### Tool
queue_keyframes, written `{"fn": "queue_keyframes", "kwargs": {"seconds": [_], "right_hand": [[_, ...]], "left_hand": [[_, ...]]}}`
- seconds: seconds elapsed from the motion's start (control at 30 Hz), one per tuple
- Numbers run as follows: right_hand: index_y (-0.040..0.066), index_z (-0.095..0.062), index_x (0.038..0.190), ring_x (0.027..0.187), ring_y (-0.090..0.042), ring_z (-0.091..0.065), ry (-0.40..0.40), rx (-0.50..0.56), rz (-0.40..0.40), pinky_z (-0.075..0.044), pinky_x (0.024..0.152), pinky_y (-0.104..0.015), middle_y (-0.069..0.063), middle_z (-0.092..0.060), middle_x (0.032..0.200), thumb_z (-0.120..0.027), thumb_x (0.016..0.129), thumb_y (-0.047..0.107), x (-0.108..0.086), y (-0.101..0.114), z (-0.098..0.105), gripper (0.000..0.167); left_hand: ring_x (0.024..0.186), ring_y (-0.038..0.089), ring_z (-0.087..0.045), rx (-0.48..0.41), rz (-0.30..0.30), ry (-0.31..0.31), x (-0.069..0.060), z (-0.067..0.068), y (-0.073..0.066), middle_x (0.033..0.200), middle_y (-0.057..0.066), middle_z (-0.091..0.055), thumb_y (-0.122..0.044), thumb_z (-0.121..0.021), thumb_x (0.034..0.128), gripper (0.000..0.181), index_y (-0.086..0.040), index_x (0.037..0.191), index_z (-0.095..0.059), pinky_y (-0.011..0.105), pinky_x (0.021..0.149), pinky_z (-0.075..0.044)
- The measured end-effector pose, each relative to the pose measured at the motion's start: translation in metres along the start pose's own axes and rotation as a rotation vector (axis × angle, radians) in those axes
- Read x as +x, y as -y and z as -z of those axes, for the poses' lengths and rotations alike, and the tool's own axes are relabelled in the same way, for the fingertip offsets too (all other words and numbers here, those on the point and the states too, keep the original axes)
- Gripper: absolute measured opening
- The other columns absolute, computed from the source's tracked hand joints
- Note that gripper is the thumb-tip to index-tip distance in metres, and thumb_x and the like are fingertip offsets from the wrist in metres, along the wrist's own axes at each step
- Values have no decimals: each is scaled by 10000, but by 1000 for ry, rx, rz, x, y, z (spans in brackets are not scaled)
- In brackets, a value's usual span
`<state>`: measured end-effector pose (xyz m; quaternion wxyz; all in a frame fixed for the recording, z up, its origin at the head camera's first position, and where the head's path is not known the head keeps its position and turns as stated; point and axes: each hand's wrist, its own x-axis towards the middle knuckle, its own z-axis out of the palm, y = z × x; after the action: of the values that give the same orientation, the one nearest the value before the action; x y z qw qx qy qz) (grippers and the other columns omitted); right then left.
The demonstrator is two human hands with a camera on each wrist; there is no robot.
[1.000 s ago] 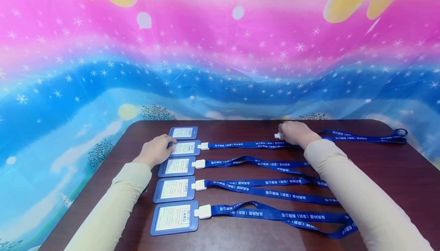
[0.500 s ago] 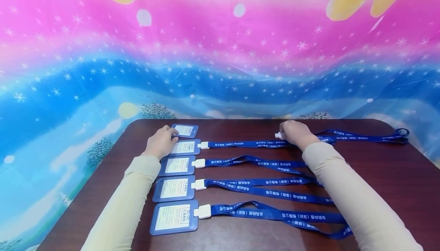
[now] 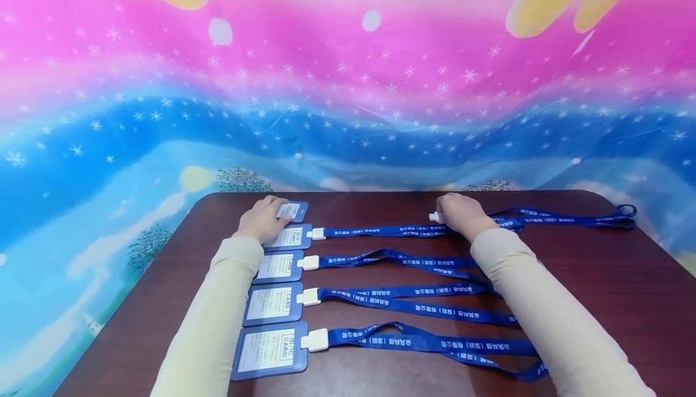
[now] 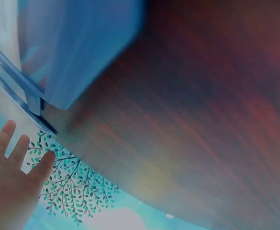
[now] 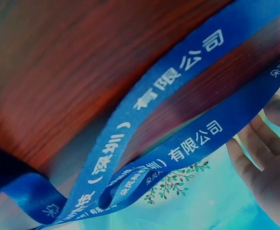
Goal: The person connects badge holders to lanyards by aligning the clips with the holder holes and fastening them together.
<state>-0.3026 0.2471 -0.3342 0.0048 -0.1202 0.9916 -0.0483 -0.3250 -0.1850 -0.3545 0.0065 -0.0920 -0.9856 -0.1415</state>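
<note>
My left hand (image 3: 263,219) holds the farthest blue badge holder (image 3: 293,210) by its left end, thumb at the near edge and fingers at the far edge. No lanyard is attached to that holder. In the left wrist view, part of a blue holder (image 4: 96,43) looms close and blurred, above the spread-looking fingers of a hand (image 4: 13,182). At the far right of centre, my right hand (image 3: 462,213) pinches the white clip (image 3: 434,217) of a loose blue lanyard (image 3: 565,217). That lanyard's printed strap (image 5: 197,143) runs past my hand in the right wrist view.
Several badge holders, such as the nearest one (image 3: 270,350), lie in a column, each joined by a white clip (image 3: 317,340) to a lanyard (image 3: 413,341) stretching right. They rest on a dark brown table (image 3: 380,379). A patterned cloth (image 3: 348,101) hangs behind its far edge.
My left hand has moved from the second holder to the farthest one, which is turned slightly. My right hand stays at the same place with the lanyard clip.
</note>
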Motion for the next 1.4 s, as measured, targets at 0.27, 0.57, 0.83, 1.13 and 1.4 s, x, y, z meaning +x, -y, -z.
{"fn": "queue_keyframes", "kwargs": {"seconds": [0.27, 0.57, 0.83, 1.13, 1.4], "right_hand": [[79, -597, 769, 692, -246, -505, -16, -10, -6, -472, 681, -423, -60, -592, 765, -601, 857, -13, 3, 1, -3, 128], [81, -594, 757, 670, -239, -502, -24, -34, -1, -480, 656, -423, -59, -582, 740, -606, 858, 0, 2, -1, -3, 130], [82, -594, 760, 672, -240, -498, -19, -37, 0, -475, 654, -421, -61, -581, 745, -614, 857, -4, 3, -3, -5, 131], [78, -588, 771, 677, -247, -500, -24, -45, 10, -482, 662, -427, -63, -574, 738, -602, 859, -4, 2, -1, -3, 122], [86, -562, 771, 688, -258, -472, 5, -23, 26, -431, 677, -413, -70, -553, 743, -599, 877, -7, 3, -4, -2, 146]], "left_hand": [[1457, 413, -192, 34, 33, 77, 11, -8, 5, 1591, 175, -264, -362, -449, 1037, 556, -160, 1546, -352, 641, 1120, -197], [1397, 455, -297, 44, 50, 90, 9, -2, -8, 1535, 210, -336, -377, -494, 1023, 576, -150, 1537, -370, 653, 1086, -256], [1292, 472, -425, 36, 114, 114, 6, 7, -30, 1470, 233, -381, -377, -579, 990, 556, -154, 1486, -462, 633, 1026, -346], [1218, 463, -520, 114, 135, 83, 4, 7, -44, 1435, 248, -431, -343, -614, 983, 516, -136, 1445, -518, 584, 969, -435], [1230, 461, -509, 84, 142, 76, 3, 6, -44, 1419, 247, -446, -341, -627, 972, 513, -126, 1430, -538, 580, 981, -426]]}}
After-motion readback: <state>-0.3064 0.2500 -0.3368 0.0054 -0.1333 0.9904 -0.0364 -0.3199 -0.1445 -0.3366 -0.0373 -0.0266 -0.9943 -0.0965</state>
